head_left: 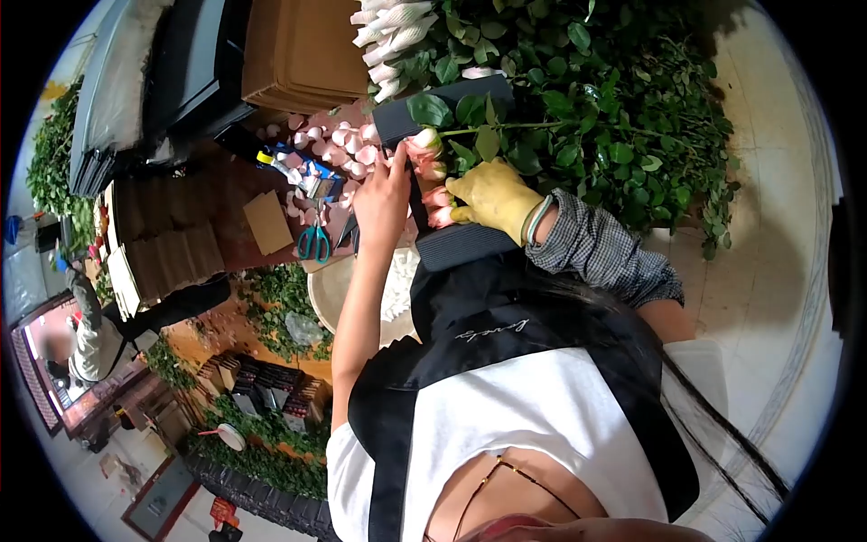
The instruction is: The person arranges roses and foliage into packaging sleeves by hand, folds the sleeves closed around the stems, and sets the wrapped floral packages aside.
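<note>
Several pink roses (428, 152) lie with their heads in a row between two dark ridged blocks, an upper dark block (492, 88) and a lower dark block (465, 246). In a yellow glove, my right hand (497, 199) closes its fingertips around the lower rose heads (439, 206). My bare left hand (383, 197) is at the left side of the row, fingers stretched out and fingertips beside the upper rose heads. Green stems and leaves (623, 126) spread to the right of the heads.
Loose pink petals (348, 144) cover the table on the left, near teal-handled scissors (313, 244) and a cardboard piece (268, 223). A bowl of white pieces (327, 291) stands below my left forearm. Wrapped roses (388, 36) lie above, cardboard stacks (302, 54) upper left. Another person (95, 348) is far left.
</note>
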